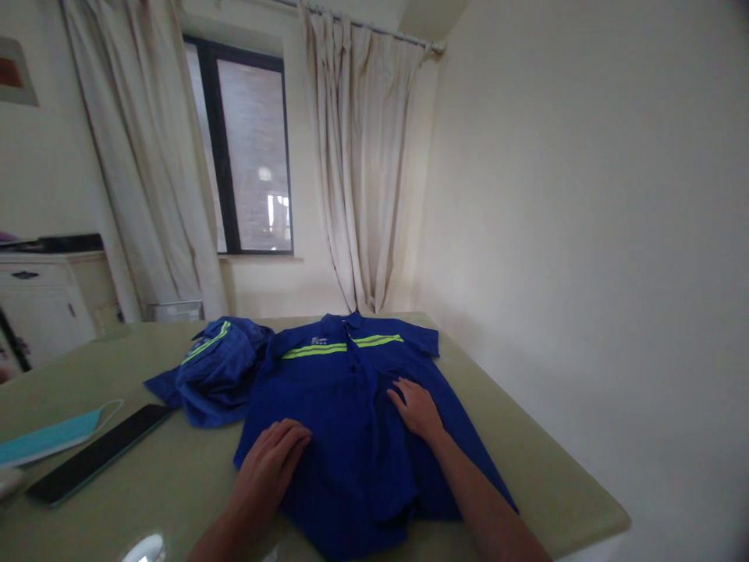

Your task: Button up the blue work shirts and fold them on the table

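A blue short-sleeved work shirt [339, 406] with yellow-green and grey reflective stripes lies spread out on the table, its collar at the far end. My left hand [275, 449] rests on the shirt's lower left part, fingers close together and slightly bent, holding nothing that I can see. On the right half of the front, my right hand [418, 410] lies with its fingers stretched and a little apart beside the button line. The cloth is rumpled near the right hand, and the lower front edge is folded unevenly.
A crumpled blue garment [219, 375] touches the shirt's left side. Farther left lie a black flat phone-like slab [99, 453] and a light blue face mask [52, 437]. The pale green table [520, 421] runs along a bare wall [585, 234] at right.
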{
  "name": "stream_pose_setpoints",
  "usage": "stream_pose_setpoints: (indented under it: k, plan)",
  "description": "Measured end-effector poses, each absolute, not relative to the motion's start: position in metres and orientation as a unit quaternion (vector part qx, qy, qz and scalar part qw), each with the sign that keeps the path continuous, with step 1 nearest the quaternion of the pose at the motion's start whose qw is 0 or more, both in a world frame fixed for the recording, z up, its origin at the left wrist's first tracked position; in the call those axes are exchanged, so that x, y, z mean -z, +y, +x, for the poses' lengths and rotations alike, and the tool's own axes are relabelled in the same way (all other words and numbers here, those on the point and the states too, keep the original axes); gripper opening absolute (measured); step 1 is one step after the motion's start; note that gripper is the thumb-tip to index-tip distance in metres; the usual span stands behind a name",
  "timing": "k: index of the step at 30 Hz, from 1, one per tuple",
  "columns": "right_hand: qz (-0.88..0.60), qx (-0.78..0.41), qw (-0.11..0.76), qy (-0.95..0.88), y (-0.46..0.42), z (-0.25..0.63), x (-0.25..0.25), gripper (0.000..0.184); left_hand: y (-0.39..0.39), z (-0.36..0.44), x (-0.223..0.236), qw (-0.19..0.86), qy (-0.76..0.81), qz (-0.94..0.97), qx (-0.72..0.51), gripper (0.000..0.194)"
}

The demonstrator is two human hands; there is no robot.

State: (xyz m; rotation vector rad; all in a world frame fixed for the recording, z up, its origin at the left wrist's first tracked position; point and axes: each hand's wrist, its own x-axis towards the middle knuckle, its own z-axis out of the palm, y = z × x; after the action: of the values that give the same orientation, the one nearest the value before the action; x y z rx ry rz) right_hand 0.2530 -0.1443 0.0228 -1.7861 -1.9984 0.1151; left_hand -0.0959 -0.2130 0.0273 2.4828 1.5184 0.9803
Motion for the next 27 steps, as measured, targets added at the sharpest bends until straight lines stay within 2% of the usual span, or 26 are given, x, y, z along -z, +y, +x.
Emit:
stream_pose_setpoints:
  k: [3,5,6,7,9,12,14,18,20,21,24,25,27]
  plan:
    - [-0.640,-0.027,0.247,-0.727,-0.145,0.252,-0.025,0.050,-0.241,-0.103,-0.029,0.050,0.458,0.830,-0.315,0.035]
    - [-0.627,-0.007,0.274,-0.729,-0.148,0.250,-0.028,0.046,-0.255,-0.105,-0.027,0.074,0.392,0.883,-0.248,0.049]
    - [-0.620,0.006,0.287,-0.730,-0.150,0.249,-0.030,0.044,-0.260,-0.104,-0.024,0.083,0.363,0.903,-0.214,0.051]
    - [-0.614,0.019,0.296,-0.731,-0.152,0.249,-0.032,0.042,-0.262,-0.103,-0.021,0.088,0.350,0.913,-0.189,0.044]
    - [-0.608,0.040,0.299,-0.735,-0.156,0.247,-0.035,0.040,-0.260,-0.097,-0.014,0.088,0.384,0.902,-0.175,0.023]
    - [-0.609,0.049,0.280,-0.741,-0.160,0.245,-0.037,0.039,-0.248,-0.083,-0.010,0.092,0.495,0.834,-0.226,0.034]
    - [-0.608,0.046,0.270,-0.746,-0.161,0.244,-0.036,0.038,-0.238,-0.073,-0.016,0.095,0.531,0.800,-0.264,0.033]
    - [-0.605,0.026,0.254,-0.754,-0.163,0.246,-0.032,0.037,-0.230,-0.062,-0.037,0.041,0.521,0.812,-0.259,0.045]
    - [-0.604,0.019,0.253,-0.755,-0.164,0.247,-0.030,0.034,-0.229,-0.071,-0.037,0.006,0.516,0.825,-0.231,0.038]
    - [-0.603,0.016,0.256,-0.755,-0.164,0.247,-0.029,0.032,-0.229,-0.080,-0.032,-0.010,0.516,0.829,-0.216,0.040]
    - [-0.600,0.003,0.269,-0.753,-0.166,0.248,-0.028,0.027,-0.230,-0.130,-0.010,-0.053,0.529,0.828,-0.176,0.075]
    - [-0.599,-0.002,0.273,-0.753,-0.166,0.248,-0.028,0.025,-0.231,-0.150,-0.002,-0.067,0.536,0.824,-0.168,0.080]
    - [-0.598,-0.008,0.276,-0.752,-0.166,0.247,-0.028,0.024,-0.238,-0.189,0.006,-0.089,0.562,0.804,-0.175,0.078]
